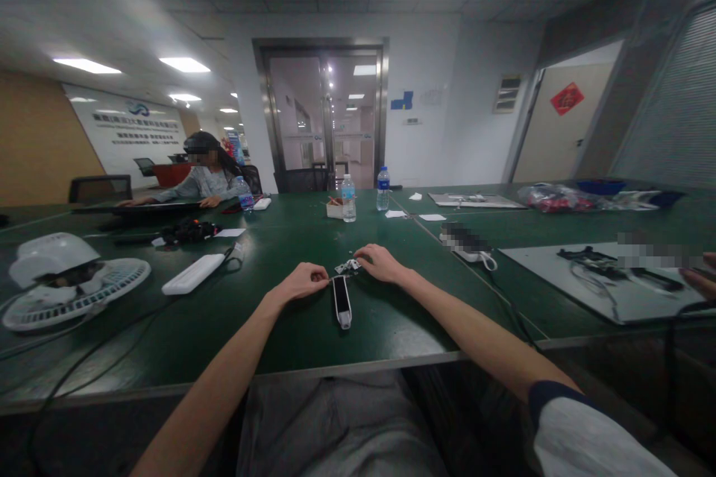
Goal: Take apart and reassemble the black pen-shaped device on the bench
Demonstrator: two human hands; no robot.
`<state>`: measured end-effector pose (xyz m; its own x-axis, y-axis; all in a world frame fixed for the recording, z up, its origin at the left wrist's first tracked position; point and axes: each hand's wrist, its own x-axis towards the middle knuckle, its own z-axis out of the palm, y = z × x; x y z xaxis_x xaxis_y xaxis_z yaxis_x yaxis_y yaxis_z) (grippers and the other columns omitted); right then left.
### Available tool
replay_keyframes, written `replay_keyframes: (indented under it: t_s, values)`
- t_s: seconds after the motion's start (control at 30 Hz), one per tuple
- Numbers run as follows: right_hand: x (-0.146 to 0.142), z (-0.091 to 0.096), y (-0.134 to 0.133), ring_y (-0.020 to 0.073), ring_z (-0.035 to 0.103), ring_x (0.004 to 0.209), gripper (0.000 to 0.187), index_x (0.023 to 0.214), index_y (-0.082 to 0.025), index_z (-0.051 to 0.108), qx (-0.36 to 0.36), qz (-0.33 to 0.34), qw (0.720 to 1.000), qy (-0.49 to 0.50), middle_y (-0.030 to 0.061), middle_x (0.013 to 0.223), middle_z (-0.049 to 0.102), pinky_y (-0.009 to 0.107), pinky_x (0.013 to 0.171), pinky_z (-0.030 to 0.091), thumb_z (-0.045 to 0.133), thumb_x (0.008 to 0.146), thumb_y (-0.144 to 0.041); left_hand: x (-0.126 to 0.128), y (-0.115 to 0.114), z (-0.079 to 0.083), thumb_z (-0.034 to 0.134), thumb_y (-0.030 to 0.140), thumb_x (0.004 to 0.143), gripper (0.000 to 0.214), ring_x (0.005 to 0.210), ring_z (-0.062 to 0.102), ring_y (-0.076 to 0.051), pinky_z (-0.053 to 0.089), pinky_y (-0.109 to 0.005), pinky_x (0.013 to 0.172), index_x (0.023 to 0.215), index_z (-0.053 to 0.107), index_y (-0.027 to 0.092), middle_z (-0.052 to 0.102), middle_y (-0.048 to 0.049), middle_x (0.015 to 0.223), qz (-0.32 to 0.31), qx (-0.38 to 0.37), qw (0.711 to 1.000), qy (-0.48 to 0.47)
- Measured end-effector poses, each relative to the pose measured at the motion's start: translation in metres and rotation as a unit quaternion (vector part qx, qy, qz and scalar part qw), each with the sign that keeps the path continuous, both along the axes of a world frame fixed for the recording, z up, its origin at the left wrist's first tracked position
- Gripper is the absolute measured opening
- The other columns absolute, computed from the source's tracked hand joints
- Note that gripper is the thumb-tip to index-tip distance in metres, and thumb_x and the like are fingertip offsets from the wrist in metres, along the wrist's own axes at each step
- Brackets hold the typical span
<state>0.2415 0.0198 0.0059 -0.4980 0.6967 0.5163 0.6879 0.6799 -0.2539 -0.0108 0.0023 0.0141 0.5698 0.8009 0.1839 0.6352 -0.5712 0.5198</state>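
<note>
A long, narrow white device with a black inner face [341, 297] lies lengthwise on the green table [403, 328] in front of me. Just beyond its far end is a small cluster of white and metallic parts [347, 266], too small to tell apart. My left hand [305, 282] rests at the device's far left corner, its thumb and fingers pinched together; whatever they hold is too small to make out. On the other side, my right hand [381, 264] has its fingertips drawn together at the right edge of the small parts, and their contents are hidden.
To the left are a white power strip [193, 273] and a white fan [78, 291]. Bottles [347, 199] and a small box [334, 209] stand ahead. Another power strip [467, 242] and a grey board with parts [582, 291] lie right, near another person's hand [702, 279]. A person [206, 175] sits far left.
</note>
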Motion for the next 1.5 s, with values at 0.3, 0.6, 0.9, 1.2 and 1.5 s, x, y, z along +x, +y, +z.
replay_keyframes:
  t_s: [0.3,0.6,0.9,1.2,1.5]
  values:
    - [-0.017,-0.015,0.015,0.0186,0.05,0.097,0.028,0.111,-0.02,0.062,0.021,-0.001,0.997,-0.071,0.0099,0.103,0.058,0.031,0.086,0.038,0.049,0.088,-0.029,0.001,0.002,-0.003,0.052,0.04,0.076,0.03,0.063,0.052,-0.014,0.039,-0.022,0.058,0.078,0.067,0.014,0.061,-0.0022,0.068,-0.001,0.022,1.0,0.002]
    - [-0.026,-0.014,0.02,0.0135,0.055,0.083,0.02,0.094,-0.015,0.068,-0.011,0.017,0.999,-0.046,0.0081,0.094,0.058,0.025,0.078,0.041,0.049,0.088,-0.021,0.001,-0.001,0.002,0.047,0.043,0.079,0.035,0.068,0.054,-0.015,0.039,-0.024,0.063,0.084,0.068,0.015,0.064,-0.0031,0.076,0.04,0.051,0.998,0.001]
    - [-0.026,-0.009,0.015,0.0135,0.054,0.082,0.022,0.094,-0.014,0.065,0.012,0.03,0.999,-0.011,0.0086,0.096,0.056,0.027,0.078,0.044,0.045,0.09,-0.02,0.002,0.001,0.002,0.046,0.044,0.081,0.035,0.066,0.054,-0.015,0.041,-0.026,0.063,0.087,0.065,0.015,0.064,-0.004,0.076,0.071,0.102,0.992,-0.032]
    - [-0.039,0.008,-0.013,0.0129,0.052,0.086,0.023,0.102,-0.017,0.061,0.075,0.121,0.99,-0.003,0.007,0.098,0.053,0.025,0.078,0.045,0.042,0.092,-0.022,0.009,0.004,0.001,0.055,0.048,0.075,0.046,0.067,0.056,-0.015,0.044,-0.025,0.061,0.104,0.057,0.013,0.064,-0.0053,0.08,0.07,-0.034,0.978,-0.194]
    - [-0.029,0.019,-0.024,0.0122,0.053,0.082,0.028,0.113,-0.017,0.057,0.077,0.064,0.995,-0.003,0.0075,0.099,0.054,0.024,0.074,0.043,0.043,0.089,-0.015,-0.006,0.007,0.008,0.062,0.04,0.07,0.042,0.055,0.051,-0.01,0.038,-0.021,0.052,0.103,0.059,0.014,0.061,-0.0007,0.069,0.074,-0.088,0.969,-0.218]
